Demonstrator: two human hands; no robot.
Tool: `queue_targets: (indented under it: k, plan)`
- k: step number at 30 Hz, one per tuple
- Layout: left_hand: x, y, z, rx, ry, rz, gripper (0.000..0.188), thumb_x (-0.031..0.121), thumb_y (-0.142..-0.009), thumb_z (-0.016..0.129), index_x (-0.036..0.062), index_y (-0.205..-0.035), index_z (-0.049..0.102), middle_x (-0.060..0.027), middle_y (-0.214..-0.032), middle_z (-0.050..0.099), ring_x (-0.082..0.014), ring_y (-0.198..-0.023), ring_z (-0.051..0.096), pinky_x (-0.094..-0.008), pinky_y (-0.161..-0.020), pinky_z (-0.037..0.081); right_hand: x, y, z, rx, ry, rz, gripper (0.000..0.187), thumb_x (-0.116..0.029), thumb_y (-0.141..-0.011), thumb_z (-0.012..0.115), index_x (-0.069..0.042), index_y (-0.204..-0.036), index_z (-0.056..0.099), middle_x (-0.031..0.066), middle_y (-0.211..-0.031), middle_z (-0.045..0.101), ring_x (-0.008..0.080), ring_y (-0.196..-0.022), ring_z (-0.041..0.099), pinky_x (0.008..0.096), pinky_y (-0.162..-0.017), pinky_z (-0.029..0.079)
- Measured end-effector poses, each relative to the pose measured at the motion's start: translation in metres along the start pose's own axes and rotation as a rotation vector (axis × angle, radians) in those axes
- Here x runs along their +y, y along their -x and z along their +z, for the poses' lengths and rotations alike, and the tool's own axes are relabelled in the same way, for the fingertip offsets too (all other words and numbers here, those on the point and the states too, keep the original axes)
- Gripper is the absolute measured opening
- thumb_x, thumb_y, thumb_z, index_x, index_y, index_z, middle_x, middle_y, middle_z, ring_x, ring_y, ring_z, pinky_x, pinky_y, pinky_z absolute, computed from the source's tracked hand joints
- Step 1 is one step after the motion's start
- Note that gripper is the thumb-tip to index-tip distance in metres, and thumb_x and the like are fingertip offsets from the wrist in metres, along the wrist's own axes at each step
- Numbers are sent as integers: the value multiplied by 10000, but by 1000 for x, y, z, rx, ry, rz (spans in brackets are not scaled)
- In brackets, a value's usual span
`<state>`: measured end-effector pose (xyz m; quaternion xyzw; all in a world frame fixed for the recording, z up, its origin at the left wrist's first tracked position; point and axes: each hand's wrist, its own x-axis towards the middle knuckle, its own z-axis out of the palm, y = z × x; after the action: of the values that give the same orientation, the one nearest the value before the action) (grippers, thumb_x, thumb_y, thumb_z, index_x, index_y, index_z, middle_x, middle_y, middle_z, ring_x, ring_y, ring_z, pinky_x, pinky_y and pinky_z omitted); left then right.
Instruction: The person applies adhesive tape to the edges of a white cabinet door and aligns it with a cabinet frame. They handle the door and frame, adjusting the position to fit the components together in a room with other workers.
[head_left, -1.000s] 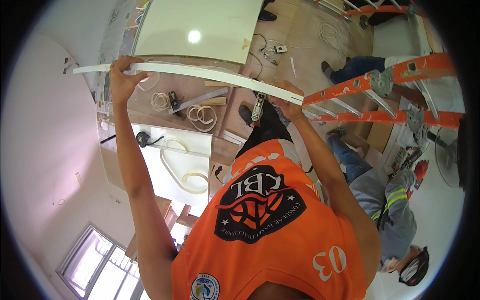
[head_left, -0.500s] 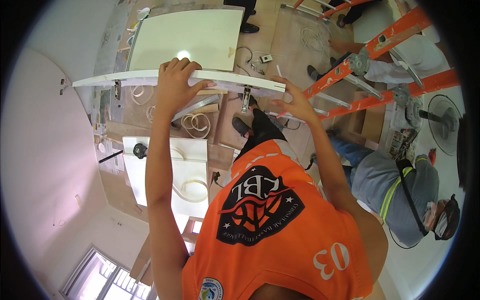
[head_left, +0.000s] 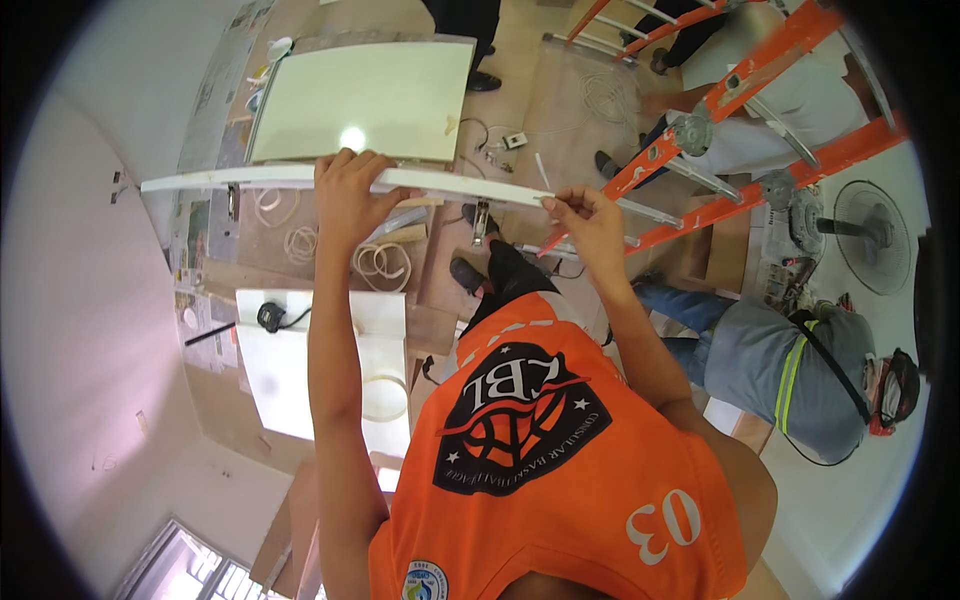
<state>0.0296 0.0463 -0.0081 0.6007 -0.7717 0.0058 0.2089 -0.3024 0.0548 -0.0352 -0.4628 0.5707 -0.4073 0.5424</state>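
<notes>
A white cabinet door (head_left: 455, 184) stands on edge across the view in front of me, its narrow edge uppermost. Metal hinges are fixed to its near face: one hinge (head_left: 481, 222) close to the right end, another hinge (head_left: 233, 203) toward the left. My left hand (head_left: 346, 200) is wrapped over the top edge near the middle, thumb on the near side. At the right end, my right hand (head_left: 592, 225) has its thumb and fingers closed on the door's corner. Below the left forearm's level, coiled pale strips (head_left: 381, 267) lie beside the door.
Beyond the door lies a large pale panel (head_left: 365, 95). An orange ladder (head_left: 655, 165) leans in at the right, near a fan (head_left: 868, 235) and a co-worker in grey (head_left: 765, 360). At left, a white board (head_left: 275, 365) carries a black corded tool (head_left: 270, 317).
My right hand has gone from spread fingers around the door's right end to a pinch on its corner. That end sits slightly lower and further left in view.
</notes>
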Motion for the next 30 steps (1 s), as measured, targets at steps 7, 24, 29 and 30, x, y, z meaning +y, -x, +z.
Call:
queue_targets:
  k: [7,24,29,30]
  plan:
    - [3,1,0,27,57,-3,351,319,-641,873,119,-870,697,-22,-900,699,-266,-920,617,-430,-876,411,-17,-2,-1,18,58,129,211,-125,-922,762,79,-923,708,37,-740,630,100,-603,614,268,-510,559]
    - [0,0,3,131,115,29,421,396,-615,882,100,-818,662,-14,-802,652,-253,-827,582,-423,-832,388,-7,-15,1,-71,-113,245,131,-72,-983,650,40,-926,612,58,-791,578,175,-610,656,304,-546,599]
    - [-1,-3,4,115,110,20,400,375,-623,879,101,-814,658,-15,-802,651,-253,-829,583,-422,-826,388,-8,-13,0,-66,29,161,153,-84,-1001,635,46,-930,597,72,-794,596,185,-600,678,286,-521,548]
    - [-1,-4,6,103,106,13,392,368,-625,878,101,-811,659,-16,-801,651,-253,-831,584,-421,-825,387,-8,-13,0,-60,63,135,158,-88,-1003,635,47,-930,595,71,-792,597,179,-600,676,284,-518,538]
